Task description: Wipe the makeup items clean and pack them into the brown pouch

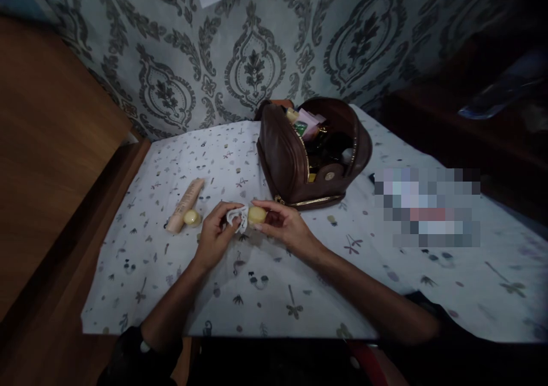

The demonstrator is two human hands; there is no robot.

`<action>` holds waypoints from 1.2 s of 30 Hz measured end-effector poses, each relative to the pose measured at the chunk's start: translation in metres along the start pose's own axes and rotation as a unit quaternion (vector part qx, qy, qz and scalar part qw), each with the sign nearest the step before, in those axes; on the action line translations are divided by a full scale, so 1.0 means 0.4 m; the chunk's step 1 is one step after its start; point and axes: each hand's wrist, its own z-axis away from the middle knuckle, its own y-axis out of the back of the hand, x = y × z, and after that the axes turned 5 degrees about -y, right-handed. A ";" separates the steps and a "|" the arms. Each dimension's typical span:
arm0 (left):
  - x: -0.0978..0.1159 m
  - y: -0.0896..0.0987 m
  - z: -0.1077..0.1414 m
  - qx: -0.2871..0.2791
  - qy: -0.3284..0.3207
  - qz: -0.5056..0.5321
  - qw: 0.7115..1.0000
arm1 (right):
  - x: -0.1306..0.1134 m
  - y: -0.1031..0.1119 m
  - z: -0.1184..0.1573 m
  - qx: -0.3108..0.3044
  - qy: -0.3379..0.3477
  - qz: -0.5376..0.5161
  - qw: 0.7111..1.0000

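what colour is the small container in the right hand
The small container is yellow; the head view, the only one, shows it.

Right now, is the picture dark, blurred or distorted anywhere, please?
Head view: dim light, the inside of the brown bag mostly in shadow; head view: a pixelated patch covers part of the printed cloth, at right; head view: scene stretched toward the edges, lettering on the tan tube too soft to read, left hand and right hand distinct.

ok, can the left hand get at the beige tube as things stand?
Probably yes: the left hand is near the beige tube, with only a yellow item partly between. That hand holds crumpled white material, though.
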 end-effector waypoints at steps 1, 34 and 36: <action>0.002 0.001 0.001 0.000 -0.017 -0.017 1.000 | 0.004 -0.001 -0.001 -0.007 0.000 -0.004 1.000; -0.029 0.015 -0.009 -0.026 0.093 0.238 0.966 | -0.027 -0.014 0.012 -0.096 -0.082 -0.200 0.972; -0.029 0.008 -0.009 -0.018 0.103 0.262 0.959 | -0.024 -0.014 0.008 -0.066 -0.064 -0.190 0.977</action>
